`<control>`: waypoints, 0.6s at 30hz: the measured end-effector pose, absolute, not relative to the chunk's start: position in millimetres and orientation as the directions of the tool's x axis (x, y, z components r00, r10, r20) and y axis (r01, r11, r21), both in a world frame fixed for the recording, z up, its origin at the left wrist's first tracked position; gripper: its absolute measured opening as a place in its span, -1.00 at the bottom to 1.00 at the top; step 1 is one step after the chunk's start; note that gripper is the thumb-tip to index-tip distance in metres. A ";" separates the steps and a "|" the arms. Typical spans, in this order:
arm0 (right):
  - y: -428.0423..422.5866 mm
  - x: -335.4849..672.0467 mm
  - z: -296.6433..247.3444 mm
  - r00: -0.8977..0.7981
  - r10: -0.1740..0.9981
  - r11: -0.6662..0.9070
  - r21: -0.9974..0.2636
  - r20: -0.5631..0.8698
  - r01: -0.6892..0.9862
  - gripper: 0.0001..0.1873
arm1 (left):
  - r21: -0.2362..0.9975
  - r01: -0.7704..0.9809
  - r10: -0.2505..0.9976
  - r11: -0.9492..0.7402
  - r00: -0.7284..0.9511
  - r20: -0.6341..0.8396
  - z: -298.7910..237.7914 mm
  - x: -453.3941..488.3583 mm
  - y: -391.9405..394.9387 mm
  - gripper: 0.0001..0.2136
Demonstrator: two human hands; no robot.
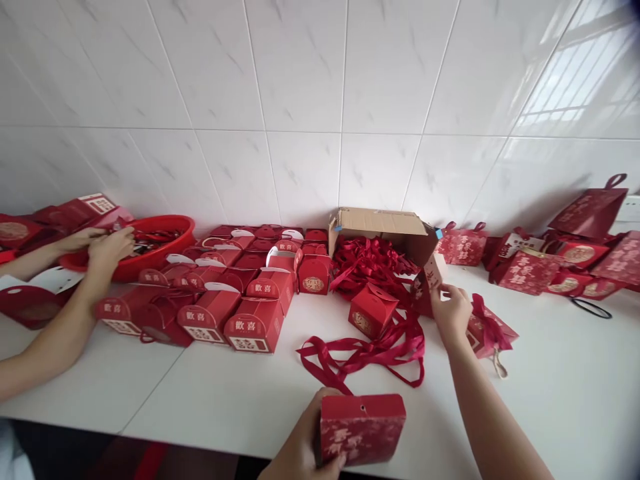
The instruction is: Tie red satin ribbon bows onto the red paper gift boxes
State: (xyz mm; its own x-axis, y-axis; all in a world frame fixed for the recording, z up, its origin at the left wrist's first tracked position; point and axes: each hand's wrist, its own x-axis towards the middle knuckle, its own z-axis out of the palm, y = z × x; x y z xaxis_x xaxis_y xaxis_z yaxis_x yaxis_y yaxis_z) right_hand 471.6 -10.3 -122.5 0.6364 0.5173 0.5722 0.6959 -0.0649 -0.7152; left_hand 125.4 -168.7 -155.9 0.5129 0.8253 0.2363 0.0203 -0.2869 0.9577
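Near the table's front edge, my left hand (311, 443) is closed around a red gift box (363, 430) with pale lettering and a small hole in its top. Farther forward on the right, my right hand (453, 310) has its fingers closed at the edge of a red box with a pale panel (434, 272), beside the cardboard carton. The lower part of that box is partly hidden. Just right of my hand lies a red box with a ribbon bow (487, 330). Loose red ribbon (370, 363) trails on the table beyond the left hand's box.
The open cardboard carton (383, 220) spills red ribbon. A small red box (373, 311) stands before it. Rows of red boxes (255, 323) fill the left middle; more boxes (530, 270) sit right. A co-worker's hands (107, 250) are over a red basin (173, 243). Tiled wall behind.
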 end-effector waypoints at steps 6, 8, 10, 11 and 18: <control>-32.3 468.1 -105.0 0.671 0.365 0.070 -0.738 0.645 0.671 -0.70 | 0.955 0.064 0.846 -0.289 0.483 0.224 -168.8 121.4 -172.6 -0.35; -49.9 465.1 -97.0 0.683 0.314 0.130 -0.743 0.659 0.657 -0.68 | 0.965 0.055 0.857 -0.256 0.476 0.200 -168.9 121.1 -173.1 -0.36; -72.6 461.3 -89.1 0.716 0.239 0.219 -0.755 0.656 0.618 -0.70 | 0.967 0.030 0.848 -0.253 0.488 0.206 -165.0 121.4 -172.0 -0.38; -85.6 458.9 -86.1 0.738 0.192 0.276 -0.757 0.647 0.592 -0.72 | 0.964 0.022 0.837 -0.267 0.500 0.220 -162.0 121.5 -170.9 -0.39; -173.2 418.3 -127.2 0.792 0.399 0.294 -0.883 0.462 0.366 -0.70 | 0.907 0.134 0.802 -0.400 0.530 0.275 -154.9 118.2 -163.0 -0.45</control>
